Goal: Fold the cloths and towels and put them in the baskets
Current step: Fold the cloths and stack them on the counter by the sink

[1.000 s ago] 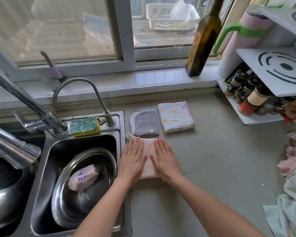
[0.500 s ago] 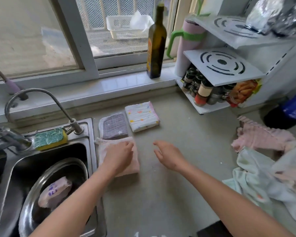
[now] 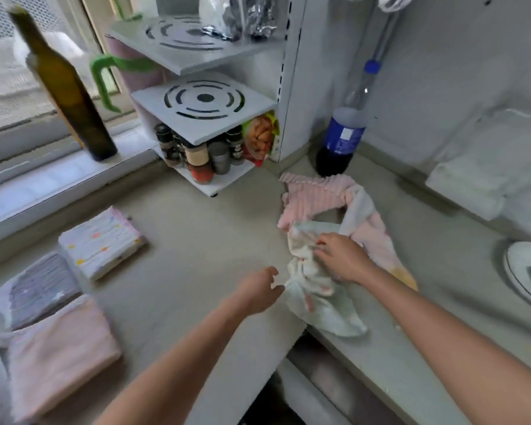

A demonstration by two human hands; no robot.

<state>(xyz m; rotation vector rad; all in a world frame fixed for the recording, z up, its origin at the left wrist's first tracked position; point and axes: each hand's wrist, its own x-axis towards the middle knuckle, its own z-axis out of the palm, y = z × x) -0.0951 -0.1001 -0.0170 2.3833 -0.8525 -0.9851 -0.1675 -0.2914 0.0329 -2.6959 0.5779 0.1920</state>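
Three folded cloths lie on the counter at the left: a pink one, a grey one and a white dotted one. To the right sits a crumpled heap: a pale mint towel over a pink ribbed towel. My right hand grips the mint towel near its top. My left hand is beside that towel's left edge, fingers loosely curled and touching it; a firm hold is not visible. No basket shows in this view.
A white spice rack stands at the back, a dark green bottle on the windowsill, a cola bottle in the corner. A white plate lies at the right. The counter's inner corner edge drops away below the mint towel.
Both hands left the folded pink cloth and moved right to the unfolded heap. My right hand took hold of the mint towel. The view swung right, away from the sink.
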